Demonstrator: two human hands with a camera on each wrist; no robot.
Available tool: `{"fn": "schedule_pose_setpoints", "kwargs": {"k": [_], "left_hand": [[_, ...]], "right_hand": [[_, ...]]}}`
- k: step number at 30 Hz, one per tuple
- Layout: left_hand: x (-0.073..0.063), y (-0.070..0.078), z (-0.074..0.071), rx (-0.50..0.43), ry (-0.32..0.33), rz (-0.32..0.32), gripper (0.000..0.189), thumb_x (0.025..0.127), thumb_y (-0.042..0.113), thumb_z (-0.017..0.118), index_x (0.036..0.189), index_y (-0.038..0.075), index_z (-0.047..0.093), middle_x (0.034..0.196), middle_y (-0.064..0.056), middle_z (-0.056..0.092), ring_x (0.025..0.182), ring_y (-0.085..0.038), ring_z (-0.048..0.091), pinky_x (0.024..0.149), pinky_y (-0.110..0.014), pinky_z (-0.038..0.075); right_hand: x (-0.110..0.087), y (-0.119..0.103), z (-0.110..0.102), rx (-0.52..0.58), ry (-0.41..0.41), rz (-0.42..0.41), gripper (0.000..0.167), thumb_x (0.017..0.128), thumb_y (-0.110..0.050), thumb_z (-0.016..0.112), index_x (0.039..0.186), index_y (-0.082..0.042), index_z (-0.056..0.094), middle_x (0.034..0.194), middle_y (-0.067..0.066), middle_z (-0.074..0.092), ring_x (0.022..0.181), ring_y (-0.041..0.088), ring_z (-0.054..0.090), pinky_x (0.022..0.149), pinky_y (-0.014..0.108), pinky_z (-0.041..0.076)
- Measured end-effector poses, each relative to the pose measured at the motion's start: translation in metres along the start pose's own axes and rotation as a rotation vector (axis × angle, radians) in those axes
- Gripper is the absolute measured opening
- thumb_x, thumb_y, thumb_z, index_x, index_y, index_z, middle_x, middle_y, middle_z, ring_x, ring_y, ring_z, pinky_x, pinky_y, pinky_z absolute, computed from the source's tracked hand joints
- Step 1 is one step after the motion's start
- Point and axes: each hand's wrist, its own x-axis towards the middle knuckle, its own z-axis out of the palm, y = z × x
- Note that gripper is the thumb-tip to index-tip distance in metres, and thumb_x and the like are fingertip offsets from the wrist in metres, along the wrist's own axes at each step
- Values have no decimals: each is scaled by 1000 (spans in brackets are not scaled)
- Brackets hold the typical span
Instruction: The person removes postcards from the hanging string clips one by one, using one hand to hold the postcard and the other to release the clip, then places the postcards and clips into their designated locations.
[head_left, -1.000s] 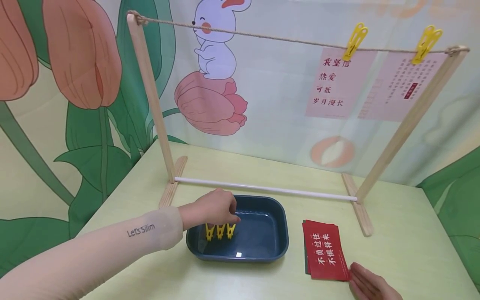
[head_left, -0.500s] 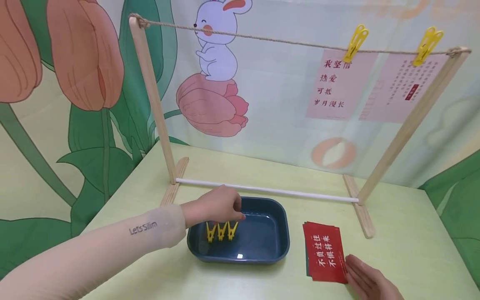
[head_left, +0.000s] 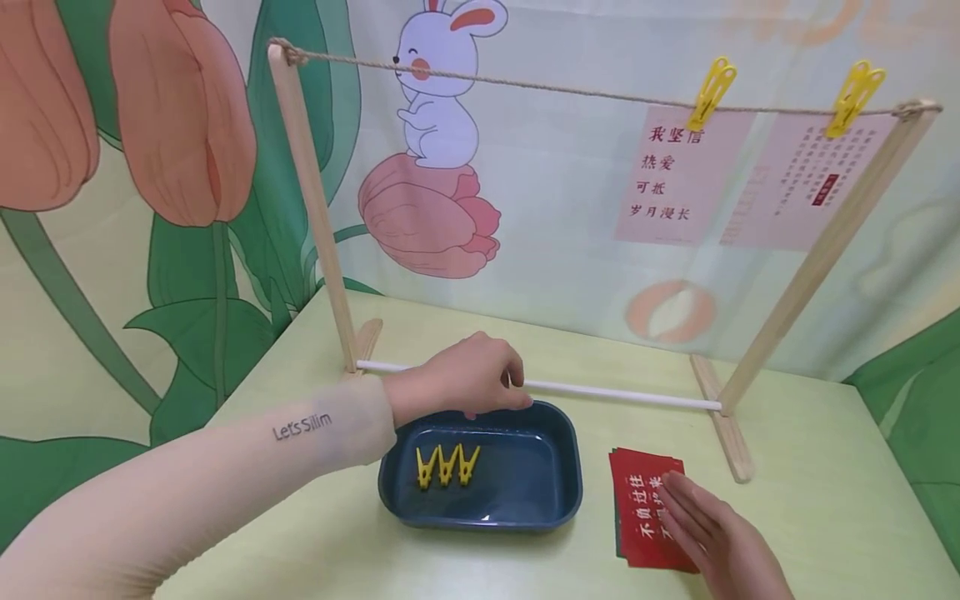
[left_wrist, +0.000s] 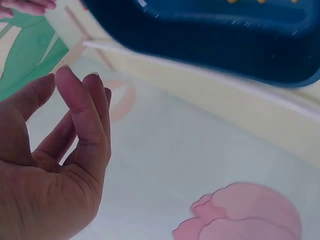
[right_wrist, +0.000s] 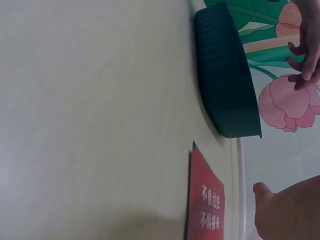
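My left hand hovers over the back rim of a dark blue tray. Nothing shows between its loosely bent fingers in the left wrist view, where thumb and index fingertips come close together. Inside the tray, toward the left, several yellow clothespins stand in a row. At the right, a small pile of cards lies on the table, a red card with white writing on top and a dark green edge peeking out. Over its right side is my right hand, fingers straight; whether it touches the card I cannot tell.
Behind the tray stands a wooden frame with a twine line across the top and a white rod below. Two pink cards hang at the line's right end from yellow clothespins. A printed cloth backs the table.
My left hand has risen out of the tray and moved right and back, leaving the clothespins there. My right hand has slid from the pile's corner to over the red card.
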Motion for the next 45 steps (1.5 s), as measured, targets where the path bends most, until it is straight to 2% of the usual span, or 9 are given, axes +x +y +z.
{"fn": "schedule_pose_setpoints", "kwargs": {"k": [6,10,14,23,33,35,38,41,45], "left_hand": [[10,17,-17,20,49,69,26,99,26,78,115,6,80,100,-7,76,52,-13,65,61,-25,56],[15,27,-24,45,96,99,27,100,28,78,117,8,80,103,-5,77,77,-14,70,75,-27,58],[20,36,-33,69,145,130,29,100,30,78,120,9,80,105,-4,78,96,-17,69,87,-31,57],[32,56,-60,99,218,179,32,101,30,76,125,9,78,107,-4,77,98,-16,69,88,-28,56],[43,86,-92,127,316,225,31,102,30,74,124,9,78,105,-4,77,98,-16,69,88,-26,53],[45,89,-97,125,340,239,29,102,30,74,122,9,78,105,-4,77,97,-16,69,88,-26,53],[49,94,-103,132,371,259,26,102,29,73,119,9,78,104,-4,76,96,-15,68,85,-26,52],[51,98,-110,135,397,275,25,102,28,73,118,9,78,104,-4,76,95,-14,68,84,-26,52],[53,106,-121,149,425,282,30,103,29,73,124,9,77,108,-3,76,98,-14,67,85,-24,51]], "right_hand": [[5,-9,13,-11,-37,-62,84,111,-59,45,172,-9,16,175,14,25,159,31,35,117,34,42],[8,-14,19,-7,-78,-129,76,114,-54,38,171,-9,18,175,12,27,149,15,50,115,28,43],[12,-21,25,25,-106,-181,74,115,-52,40,171,-7,20,173,12,30,132,1,61,115,26,44],[19,-40,38,144,-139,-259,68,113,-46,50,166,-7,32,142,-10,66,133,8,64,111,28,49],[27,-65,52,255,-206,-335,26,114,-36,53,132,-25,67,137,-9,71,132,9,65,111,28,49],[29,-69,54,268,-224,-353,27,114,-34,52,135,-23,65,138,-8,70,133,10,64,112,28,48],[31,-76,57,266,-248,-373,39,114,-34,51,149,-16,52,145,-7,65,137,10,60,114,28,46],[33,-83,60,258,-257,-382,55,114,-36,51,161,-12,34,156,-3,53,145,13,52,117,27,43],[35,-94,65,281,-263,-391,63,114,-36,51,166,-11,25,168,4,36,154,18,41,118,27,41]]}}
